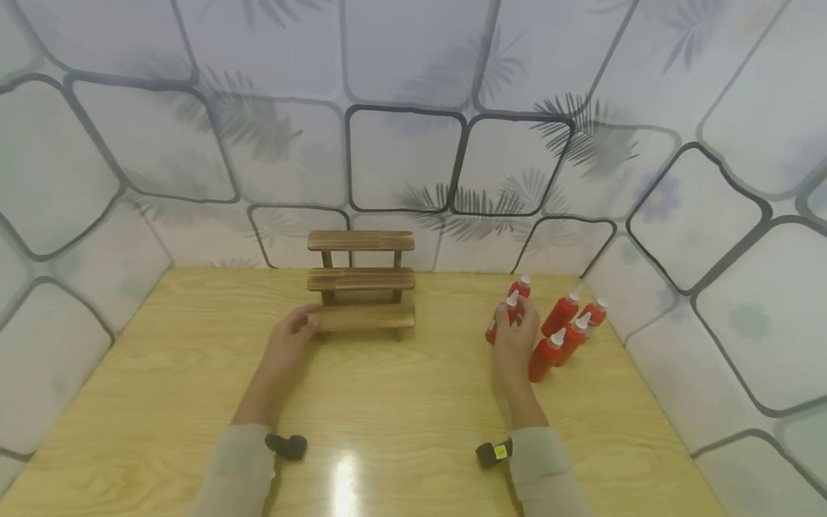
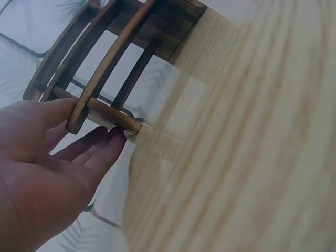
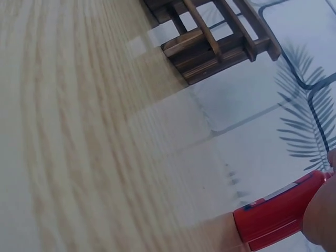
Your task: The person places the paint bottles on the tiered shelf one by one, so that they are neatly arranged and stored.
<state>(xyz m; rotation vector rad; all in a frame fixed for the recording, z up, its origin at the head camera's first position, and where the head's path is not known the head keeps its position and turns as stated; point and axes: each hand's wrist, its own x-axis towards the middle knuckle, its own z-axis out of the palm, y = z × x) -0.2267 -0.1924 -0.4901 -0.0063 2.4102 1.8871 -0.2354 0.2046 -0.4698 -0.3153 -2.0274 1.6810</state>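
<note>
A small three-tier wooden shelf rack (image 1: 360,278) stands toward the back of the table. My left hand (image 1: 292,339) holds the left end of its lowest board; in the left wrist view the thumb lies against the board (image 2: 107,68) and the fingers reach underneath. My right hand (image 1: 517,345) grips a red squeeze bottle with a white nozzle tip (image 1: 491,333), slightly tilted. In the right wrist view this red bottle (image 3: 275,212) shows at the lower right, its top partly covered by the hand (image 3: 321,215). Another red bottle (image 1: 519,287) stands just behind it.
Several more red bottles (image 1: 543,359) with white tips stand grouped to the right of my right hand. The light wooden table (image 1: 400,402) ends at a patterned wall (image 1: 407,158) at the back and at side walls left and right. Dark straps (image 1: 287,446) sit on both wrists.
</note>
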